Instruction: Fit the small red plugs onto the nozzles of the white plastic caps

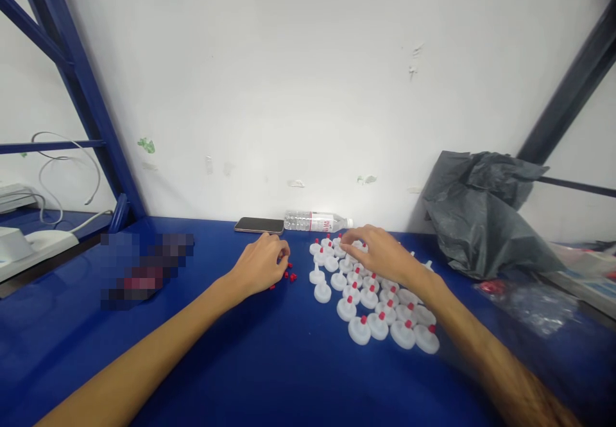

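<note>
My left hand [262, 261] rests on the blue table with its fingers curled in a pinch beside several small red tip caps [292, 277]. Whatever its fingertips hold is hidden. To the right stands a cluster of white nozzle lids [360, 331], round with pointed spouts. Most spouts wear a red tip cap, while a few near the left edge, such as one white lid [322, 292], are bare. Over the back of this cluster reaches my right hand [380, 250], thumb and index finger curved together near a lid; what is between them is too small to make out.
Against the wall lie a phone [258, 225] and a clear plastic bottle [315, 221] on its side. A dark grey plastic bag [481, 215] slumps at the right, near clear plastic wrapping [543, 305]. At far left are a power strip [43, 250] and a blurred-out item [149, 273].
</note>
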`<state>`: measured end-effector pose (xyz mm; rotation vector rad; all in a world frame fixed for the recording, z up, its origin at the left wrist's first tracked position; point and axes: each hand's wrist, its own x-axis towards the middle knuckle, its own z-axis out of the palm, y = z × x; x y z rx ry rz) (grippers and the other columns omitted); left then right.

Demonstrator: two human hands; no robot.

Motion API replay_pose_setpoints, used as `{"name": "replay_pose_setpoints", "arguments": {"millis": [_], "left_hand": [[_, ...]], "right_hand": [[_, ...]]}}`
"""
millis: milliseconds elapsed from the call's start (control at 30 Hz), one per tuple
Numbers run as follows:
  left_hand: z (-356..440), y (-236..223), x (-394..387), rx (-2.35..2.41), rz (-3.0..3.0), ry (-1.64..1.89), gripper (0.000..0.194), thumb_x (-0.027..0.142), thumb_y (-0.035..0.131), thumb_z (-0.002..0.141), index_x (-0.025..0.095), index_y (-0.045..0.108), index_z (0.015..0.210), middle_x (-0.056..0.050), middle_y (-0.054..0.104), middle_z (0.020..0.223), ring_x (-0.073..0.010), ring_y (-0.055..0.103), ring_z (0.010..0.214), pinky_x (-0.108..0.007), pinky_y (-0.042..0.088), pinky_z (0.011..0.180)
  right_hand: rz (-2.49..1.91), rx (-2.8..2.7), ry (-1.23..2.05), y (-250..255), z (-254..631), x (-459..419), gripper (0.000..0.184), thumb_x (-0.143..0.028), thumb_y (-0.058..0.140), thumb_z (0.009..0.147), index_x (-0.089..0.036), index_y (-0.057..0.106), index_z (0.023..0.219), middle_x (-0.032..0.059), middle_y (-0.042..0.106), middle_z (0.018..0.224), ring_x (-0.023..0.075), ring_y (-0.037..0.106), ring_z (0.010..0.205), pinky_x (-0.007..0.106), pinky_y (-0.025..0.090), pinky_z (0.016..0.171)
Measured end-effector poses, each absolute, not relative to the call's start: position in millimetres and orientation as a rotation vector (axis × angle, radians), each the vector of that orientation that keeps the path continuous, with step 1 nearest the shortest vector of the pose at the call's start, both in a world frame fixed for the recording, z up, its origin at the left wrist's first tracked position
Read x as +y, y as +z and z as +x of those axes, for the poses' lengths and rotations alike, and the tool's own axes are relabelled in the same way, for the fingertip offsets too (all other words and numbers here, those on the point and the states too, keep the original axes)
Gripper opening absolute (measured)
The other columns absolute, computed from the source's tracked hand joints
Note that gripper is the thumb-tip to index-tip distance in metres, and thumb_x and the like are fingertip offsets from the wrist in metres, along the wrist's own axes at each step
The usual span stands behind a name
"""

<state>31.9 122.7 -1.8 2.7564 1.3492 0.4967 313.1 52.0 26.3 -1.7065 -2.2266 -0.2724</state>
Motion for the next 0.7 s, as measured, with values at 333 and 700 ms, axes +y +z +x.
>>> {"name": "replay_pose_setpoints", "arguments": {"millis": [333,700], "left_hand": [[32.2,-2.0,121.6,1.302,2.760,0.547,0.020,0.019,0.054,0.094,0.024,0.072,0.089,-0.008,0.075,0.097,-0.0279,0.065,0.100,-0.034,0.051,0.074],[32.0,-3.8,122.9,1.335,2.782,0.519,0.026,0.019,0.050,0.098,0.022,0.072,0.085,-0.009,0.075,0.095,-0.0283,0.065,0.098,-0.034,0.049,0.074]], "right_hand": [[-1.468,-2.361,-0.023,17.3,297.5,50.1,0.025,-0.036,0.060,0.103,-0.024,0.081,0.097,0.0064,0.083,0.098,0.0276,0.075,0.100,0.047,0.059,0.093],[-1.334,-2.476,-0.054,3.8,287.4,44.0,0.040,-0.041,0.040,0.111,-0.032,0.068,0.139,0.0040,0.072,0.144,0.0306,0.065,0.136,0.058,0.053,0.114]]}}
